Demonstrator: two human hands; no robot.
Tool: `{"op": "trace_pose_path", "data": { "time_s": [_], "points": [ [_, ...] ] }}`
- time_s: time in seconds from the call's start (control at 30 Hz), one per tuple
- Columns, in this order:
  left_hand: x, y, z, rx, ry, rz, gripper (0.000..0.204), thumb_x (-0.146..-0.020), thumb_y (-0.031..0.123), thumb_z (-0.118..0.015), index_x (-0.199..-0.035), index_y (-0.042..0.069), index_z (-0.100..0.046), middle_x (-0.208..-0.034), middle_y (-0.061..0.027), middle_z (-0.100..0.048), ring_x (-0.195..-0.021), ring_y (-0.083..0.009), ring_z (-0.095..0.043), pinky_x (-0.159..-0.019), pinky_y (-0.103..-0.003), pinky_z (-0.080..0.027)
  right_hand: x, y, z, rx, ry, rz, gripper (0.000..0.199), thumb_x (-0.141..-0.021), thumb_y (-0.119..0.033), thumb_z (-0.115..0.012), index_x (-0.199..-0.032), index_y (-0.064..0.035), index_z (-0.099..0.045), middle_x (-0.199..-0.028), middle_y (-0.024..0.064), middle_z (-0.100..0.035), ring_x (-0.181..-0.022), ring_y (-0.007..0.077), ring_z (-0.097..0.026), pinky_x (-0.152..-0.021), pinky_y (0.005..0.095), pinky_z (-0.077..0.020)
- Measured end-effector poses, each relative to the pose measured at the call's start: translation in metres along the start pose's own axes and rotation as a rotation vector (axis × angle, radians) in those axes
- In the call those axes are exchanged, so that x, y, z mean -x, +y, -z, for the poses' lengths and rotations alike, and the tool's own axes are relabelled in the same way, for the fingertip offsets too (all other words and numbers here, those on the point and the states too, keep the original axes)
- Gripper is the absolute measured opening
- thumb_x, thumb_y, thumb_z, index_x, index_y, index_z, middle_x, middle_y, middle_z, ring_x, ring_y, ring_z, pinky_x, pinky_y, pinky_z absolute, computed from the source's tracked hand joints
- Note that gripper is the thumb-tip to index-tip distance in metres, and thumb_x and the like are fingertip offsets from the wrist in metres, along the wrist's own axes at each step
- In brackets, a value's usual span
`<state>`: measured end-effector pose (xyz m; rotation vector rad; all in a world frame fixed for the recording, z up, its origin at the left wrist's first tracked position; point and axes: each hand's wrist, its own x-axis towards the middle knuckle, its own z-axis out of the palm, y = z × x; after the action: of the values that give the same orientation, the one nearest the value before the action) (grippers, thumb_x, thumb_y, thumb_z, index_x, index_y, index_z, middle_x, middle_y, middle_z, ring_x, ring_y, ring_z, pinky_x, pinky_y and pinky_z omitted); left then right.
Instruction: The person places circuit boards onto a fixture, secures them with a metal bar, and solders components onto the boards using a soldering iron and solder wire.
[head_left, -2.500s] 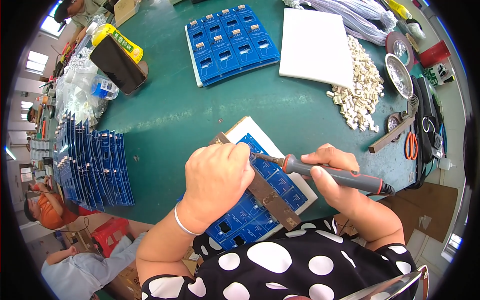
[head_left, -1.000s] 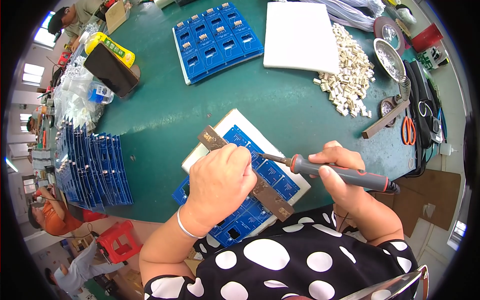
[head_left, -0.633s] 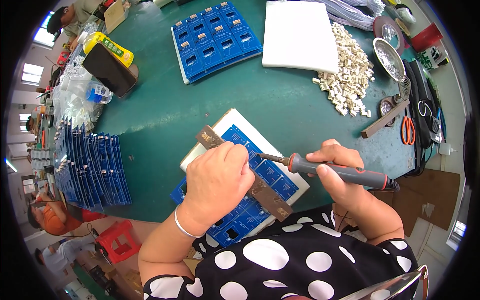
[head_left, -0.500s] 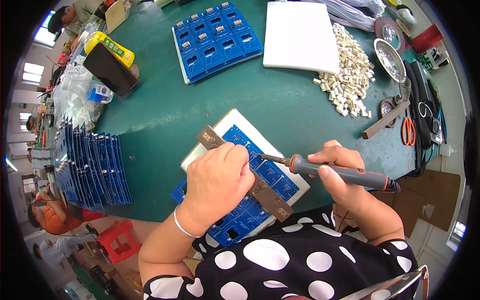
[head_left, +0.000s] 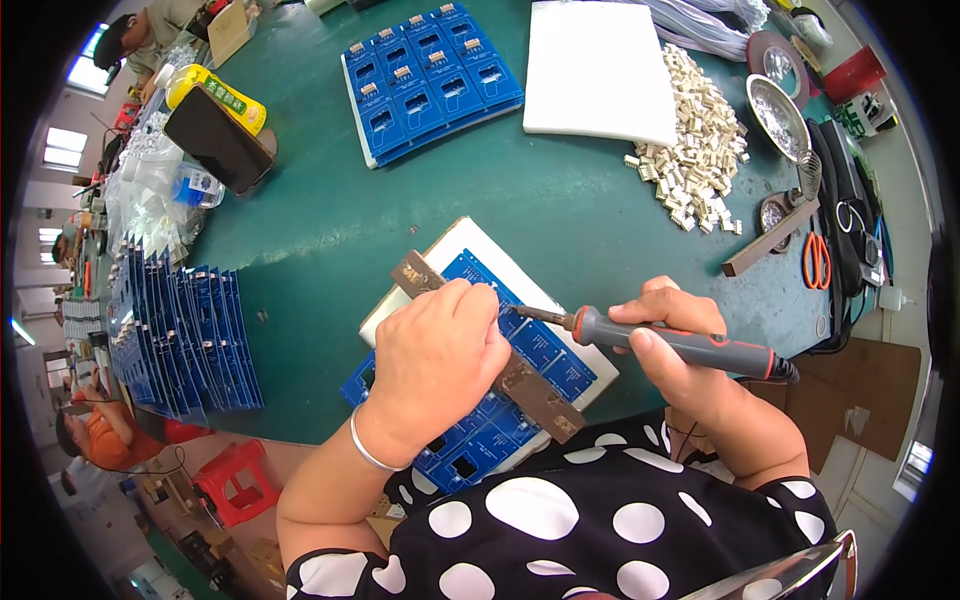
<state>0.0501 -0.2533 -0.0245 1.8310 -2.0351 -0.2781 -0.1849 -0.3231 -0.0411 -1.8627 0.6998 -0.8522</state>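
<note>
My right hand (head_left: 675, 335) grips a grey soldering iron (head_left: 680, 343) with red trim, its thumb and fingers around the handle. The iron's metal tip points left and meets the blue circuit board panel (head_left: 540, 345) just beside my left hand. Fingers curled, my left hand (head_left: 440, 345) is closed above the panel and rests over a brown bar (head_left: 535, 390). What its fingertips hold, if anything, is hidden. That bar lies slantwise across the panel, which sits on a white foam pad (head_left: 462, 238) at the table's near edge.
Farther off stand a stack of blue panels (head_left: 430, 85), a white foam sheet (head_left: 600, 75) and a heap of white connectors (head_left: 695, 150). Upright panels (head_left: 185, 335) fill the left. A phone (head_left: 215, 140) leans there; orange scissors (head_left: 817, 262) and an iron stand (head_left: 770, 238) lie right.
The soldering iron and my right hand have shifted very slightly left. My left hand, the bar and the panel look nearly unmoved.
</note>
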Motion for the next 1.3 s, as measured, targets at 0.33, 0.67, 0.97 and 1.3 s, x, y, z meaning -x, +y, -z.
{"op": "trace_pose_path", "data": {
  "time_s": [0.33, 0.67, 0.97, 1.3],
  "points": [
    [-0.01, -0.002, -0.003, -0.047, -0.005, -0.023, 0.012, -0.069, 0.008, -0.062, -0.074, 0.007, -0.051, -0.071, -0.0086, -0.055, -0.063, -0.0269, -0.059, -0.056, -0.039, -0.048, -0.006, -0.001, -0.002, 0.0, 0.001, -0.041, 0.019, -0.08, -0.013, -0.068, -0.094, -0.0015, -0.068, -0.075, 0.0099, -0.068, -0.062, 0.0225, -0.058, -0.069, 0.0348, -0.046],
    [0.003, -0.01, 0.01, -0.008, 0.038, 0.043, 0.006, -0.078, 0.011, -0.067, -0.082, 0.01, -0.063, -0.07, -0.0064, -0.061, -0.062, -0.0261, -0.06, -0.057, -0.036, -0.047, -0.008, -0.001, 0.002, 0.052, 0.0, 0.037, 0.016, -0.076, -0.01, -0.065, -0.09, -0.0031, -0.068, -0.075, 0.0095, -0.068, -0.059, 0.023, -0.057, -0.07, 0.0348, -0.0444],
    [0.01, 0.0, 0.007, 0.088, 0.063, 0.041, 0.011, -0.072, 0.006, -0.067, -0.074, 0.008, -0.056, -0.066, -0.0075, -0.06, -0.062, -0.0284, -0.06, -0.058, -0.038, -0.045, 0.005, -0.005, 0.006, 0.037, 0.024, 0.047, 0.016, -0.076, -0.011, -0.065, -0.089, -0.0022, -0.068, -0.075, 0.0092, -0.069, -0.055, 0.0207, -0.054, -0.071, 0.0342, -0.0425],
    [0.008, 0.006, 0.005, 0.006, -0.037, -0.016, 0.01, -0.069, 0.006, -0.065, -0.072, 0.009, -0.056, -0.064, -0.0079, -0.059, -0.061, -0.0284, -0.06, -0.058, -0.038, -0.045, 0.009, -0.004, 0.0, 0.011, 0.019, 0.042, 0.017, -0.077, -0.01, -0.066, -0.091, -0.0015, -0.069, -0.076, 0.0093, -0.069, -0.056, 0.0198, -0.054, -0.07, 0.0335, -0.0424]
  ]
}}
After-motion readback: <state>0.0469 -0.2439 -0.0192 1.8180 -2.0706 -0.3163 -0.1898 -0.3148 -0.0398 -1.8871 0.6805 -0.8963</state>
